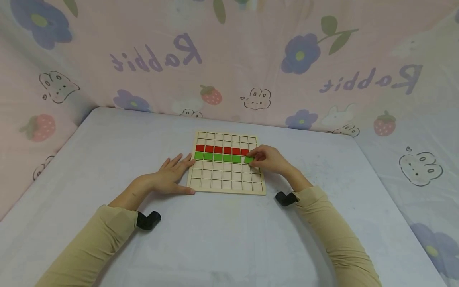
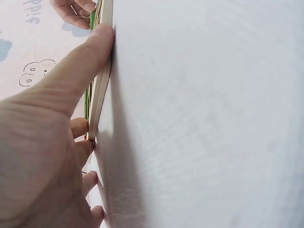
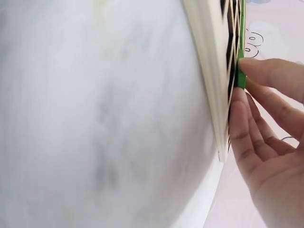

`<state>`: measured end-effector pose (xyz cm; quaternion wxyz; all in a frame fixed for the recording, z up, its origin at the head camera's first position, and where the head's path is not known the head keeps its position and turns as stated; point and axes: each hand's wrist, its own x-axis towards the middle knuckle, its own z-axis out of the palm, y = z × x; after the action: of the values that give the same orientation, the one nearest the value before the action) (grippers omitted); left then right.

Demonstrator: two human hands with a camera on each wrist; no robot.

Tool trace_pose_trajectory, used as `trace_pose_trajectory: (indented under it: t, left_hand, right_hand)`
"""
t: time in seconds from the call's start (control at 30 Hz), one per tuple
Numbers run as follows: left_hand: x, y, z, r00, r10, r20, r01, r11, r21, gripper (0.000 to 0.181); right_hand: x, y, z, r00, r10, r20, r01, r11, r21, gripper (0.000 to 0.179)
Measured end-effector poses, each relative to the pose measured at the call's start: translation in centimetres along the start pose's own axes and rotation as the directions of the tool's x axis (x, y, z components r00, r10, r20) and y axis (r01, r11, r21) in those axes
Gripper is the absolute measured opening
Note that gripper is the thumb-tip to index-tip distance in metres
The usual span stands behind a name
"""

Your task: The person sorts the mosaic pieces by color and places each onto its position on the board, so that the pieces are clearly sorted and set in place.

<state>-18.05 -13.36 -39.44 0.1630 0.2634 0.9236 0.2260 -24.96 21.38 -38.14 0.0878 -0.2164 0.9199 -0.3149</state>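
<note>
A wooden grid board (image 1: 226, 175) lies on the table, with a row of red square tiles (image 1: 218, 150) and a row of green square tiles (image 1: 217, 157) just below it. My right hand (image 1: 268, 159) pinches a green tile (image 1: 248, 160) between thumb and fingers at the right end of the green row. In the right wrist view this tile (image 3: 241, 71) stands tilted at the board's surface. With fingers spread and straight, my left hand (image 1: 172, 177) rests on the table, its thumb at the board's lower left corner and its fingertips along the left edge.
The table (image 1: 222, 239) has a white cover. Behind and beside it hangs a pale cloth (image 1: 236, 52) printed with flowers, rabbits and strawberries. A black wrist mount (image 1: 148, 220) sticks out from the left sleeve, and another black mount (image 1: 286, 198) from the right one.
</note>
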Motion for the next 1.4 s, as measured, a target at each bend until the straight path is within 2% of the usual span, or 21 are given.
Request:
trace_pose_trajectory:
  t: [0.4,1.17,1.4]
  left_hand:
    - [-0.14,0.18,-0.12,1.000,-0.002,0.006,0.002,1.000,0.004,0.096]
    - [-0.12,0.25,-0.26,1.000,-0.001,0.010,0.001,1.000,0.006,0.096]
    - [0.04,0.28,-0.44,0.999,-0.014,0.034,0.014,1.000,0.006,0.099]
  right_hand:
    - [-0.06,-0.40,0.17,1.000,0.012,-0.007,-0.011,0.999,0.052,0.032]
    - [0.30,-0.59,0.37,0.999,-0.015,-0.029,0.015,1.000,0.020,0.030]
    - [-0.11,-0.36,-0.09,0.999,0.016,-0.041,-0.015,0.999,0.037,0.030]
